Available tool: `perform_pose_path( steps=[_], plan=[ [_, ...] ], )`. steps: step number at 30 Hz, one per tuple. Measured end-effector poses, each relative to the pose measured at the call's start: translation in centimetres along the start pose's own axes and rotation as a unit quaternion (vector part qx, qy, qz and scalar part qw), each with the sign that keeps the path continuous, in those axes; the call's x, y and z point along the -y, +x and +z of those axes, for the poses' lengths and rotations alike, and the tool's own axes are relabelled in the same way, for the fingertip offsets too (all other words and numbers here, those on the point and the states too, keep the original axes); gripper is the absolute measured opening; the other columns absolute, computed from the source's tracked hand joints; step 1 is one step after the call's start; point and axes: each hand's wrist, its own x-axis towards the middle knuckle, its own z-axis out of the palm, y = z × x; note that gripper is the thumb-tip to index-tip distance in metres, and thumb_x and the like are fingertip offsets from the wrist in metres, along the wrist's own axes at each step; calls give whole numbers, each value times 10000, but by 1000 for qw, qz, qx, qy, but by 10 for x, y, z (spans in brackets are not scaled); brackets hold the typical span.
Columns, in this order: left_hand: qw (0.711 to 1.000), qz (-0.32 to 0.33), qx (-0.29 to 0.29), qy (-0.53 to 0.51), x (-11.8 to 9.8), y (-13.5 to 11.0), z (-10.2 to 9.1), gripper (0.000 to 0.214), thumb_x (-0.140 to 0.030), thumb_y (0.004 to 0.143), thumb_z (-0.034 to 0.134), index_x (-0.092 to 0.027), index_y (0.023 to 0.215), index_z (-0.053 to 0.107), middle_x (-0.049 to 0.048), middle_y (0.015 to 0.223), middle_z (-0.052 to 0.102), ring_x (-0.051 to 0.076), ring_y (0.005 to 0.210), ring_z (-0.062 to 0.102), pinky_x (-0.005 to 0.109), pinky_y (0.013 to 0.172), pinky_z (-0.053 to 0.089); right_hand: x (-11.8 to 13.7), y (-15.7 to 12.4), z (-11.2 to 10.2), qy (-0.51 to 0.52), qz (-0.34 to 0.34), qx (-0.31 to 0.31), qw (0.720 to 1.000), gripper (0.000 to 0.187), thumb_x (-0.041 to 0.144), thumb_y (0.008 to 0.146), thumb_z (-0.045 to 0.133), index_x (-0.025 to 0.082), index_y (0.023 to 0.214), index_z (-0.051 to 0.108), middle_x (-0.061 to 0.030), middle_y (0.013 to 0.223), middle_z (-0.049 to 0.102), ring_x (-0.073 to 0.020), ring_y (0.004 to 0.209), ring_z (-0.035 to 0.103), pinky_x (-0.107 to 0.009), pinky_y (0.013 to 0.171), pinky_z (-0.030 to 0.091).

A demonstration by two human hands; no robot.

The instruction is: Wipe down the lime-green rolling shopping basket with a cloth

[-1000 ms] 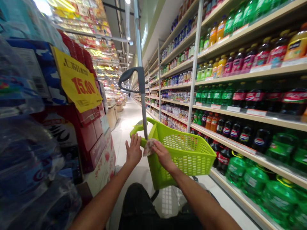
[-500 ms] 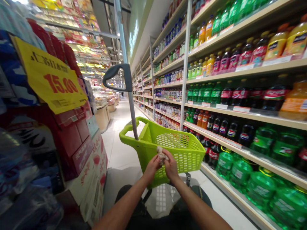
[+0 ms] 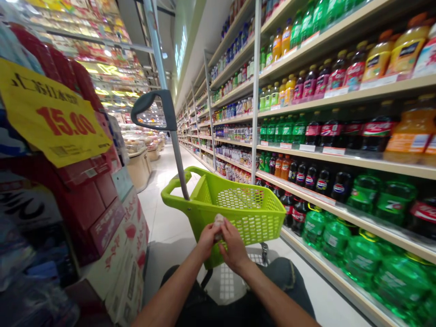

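Both my hands meet in front of a lime-green rolling shopping basket (image 3: 238, 227). Between their fingers is a small crumpled whitish wad (image 3: 219, 219), perhaps tissue or cloth; its kind is not clear. My left hand (image 3: 207, 238) pinches it from the left. My right hand (image 3: 233, 247) closes on it from the right, with its fingers covering much of it. From the basket's left end rises a grey pole handle (image 3: 179, 159) with a dark grey grip (image 3: 155, 110), which neither hand touches.
Drink shelves (image 3: 340, 156) run along the right, with large green bottles (image 3: 363, 254) at the bottom. Stacked boxes (image 3: 91, 209) and a yellow price sign (image 3: 61, 118) stand close on the left. Between them a pale tiled aisle (image 3: 163, 172) leads away.
The view has shifted a little, so the basket and shelves appear further left. My hands have drawn closer together around the wad, and more of it is now covered.
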Motion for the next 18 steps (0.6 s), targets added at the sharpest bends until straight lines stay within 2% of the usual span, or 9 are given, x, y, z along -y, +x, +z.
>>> perform_pose_path(
  steps=[3, 5, 8, 9, 11, 12, 14, 16, 18],
  plan=[
    [999, -30, 40, 9, -1, -5, 1, 137, -224, 555, 616, -137, 641, 555, -15, 562, 567, 94, 507, 511, 217, 524, 384, 0, -5, 16, 42, 53, -18, 998, 682, 131, 677, 493, 154, 1332, 302, -121, 1297, 439, -248, 1197, 411, -418, 962, 402],
    [997, -45, 52, 22, -3, -7, 2, 118, -244, 578, 581, -141, 629, 554, -15, 536, 551, 101, 478, 501, 229, 499, 377, -3, -2, 22, 49, 73, -48, 995, 659, 96, 682, 461, 178, 1322, 330, -107, 1277, 463, -238, 1180, 434, -411, 956, 413],
    [997, -42, 51, 40, -14, -4, 0, 116, -272, 625, 534, -159, 644, 552, -16, 554, 552, 128, 532, 530, 253, 528, 400, -10, 22, 16, 26, 5, -51, 998, 607, 30, 707, 398, 205, 1288, 397, -82, 1319, 426, -219, 1246, 348, -429, 995, 366],
    [997, -9, 36, 64, -19, -2, 0, 99, -249, 628, 531, -164, 672, 559, -10, 605, 577, 138, 601, 553, 263, 581, 421, -12, 35, 12, 7, -26, -54, 998, 577, 21, 727, 387, 206, 1272, 421, -79, 1332, 412, -218, 1273, 299, -450, 1009, 338],
    [977, 122, -22, 173, -31, 3, -3, 162, -172, 622, 520, -175, 774, 577, 11, 778, 626, 159, 785, 572, 292, 742, 436, -18, 61, 4, -39, -76, -64, 994, 484, 39, 784, 390, 201, 1234, 466, -86, 1333, 412, -224, 1304, 222, -499, 1025, 285],
    [943, 208, -58, 252, -37, 5, -4, 229, -136, 622, 504, -178, 835, 579, 25, 871, 631, 170, 873, 559, 310, 823, 418, -21, 70, 2, -60, -95, -65, 992, 435, 60, 811, 397, 198, 1214, 487, -90, 1321, 427, -224, 1308, 209, -513, 1026, 271],
    [830, 351, -111, 419, -46, 6, -9, 321, -106, 641, 465, -165, 938, 570, 67, 1010, 610, 195, 999, 519, 355, 930, 364, -30, 75, 6, -89, -130, -43, 987, 359, 95, 845, 409, 199, 1168, 525, -88, 1284, 472, -212, 1301, 231, -507, 1027, 274],
    [722, 409, -111, 547, -49, 5, -15, 381, -103, 661, 443, -143, 1023, 553, 103, 1131, 566, 218, 1100, 465, 394, 988, 308, -40, 60, 15, -102, -159, 5, 982, 311, 116, 857, 423, 202, 1125, 555, -80, 1242, 517, -195, 1278, 288, -474, 1022, 305],
    [637, 416, -89, 643, -47, 3, -21, 438, -92, 662, 435, -132, 1087, 534, 117, 1239, 502, 238, 1192, 392, 438, 1029, 238, -49, 32, 23, -109, -186, 58, 975, 271, 132, 857, 442, 200, 1078, 582, -77, 1188, 563, -190, 1238, 364, -447, 998, 350]
  ],
)
